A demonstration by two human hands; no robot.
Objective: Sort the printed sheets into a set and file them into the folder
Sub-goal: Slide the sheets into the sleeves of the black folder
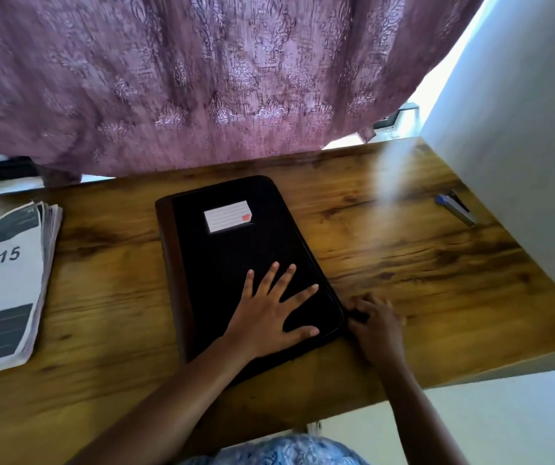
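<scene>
Black fabric covers the folder (235, 263), which lies closed in the middle of the wooden table (420, 263), with its white label (227, 216) facing up and its long side running away from us. Our left hand (269, 317) rests flat on the near part of the cover, fingers straight and spread. We judge it is there to pin the folder down so it cannot slide. Our right hand (375, 322) sits just off the near right corner, fingers curled onto a small dark tab that we take to be the zip pull (358, 316), though the blur keeps us from being sure. Opening the folder looks like the step in hand. The printed sheets (4, 280) lie in a loosely fanned stack at the table's left edge, well apart from both hands and not yet filed. A blue stapler (455, 208) lies at the far right, and a mauve patterned curtain (202, 78) hangs behind the table.
</scene>
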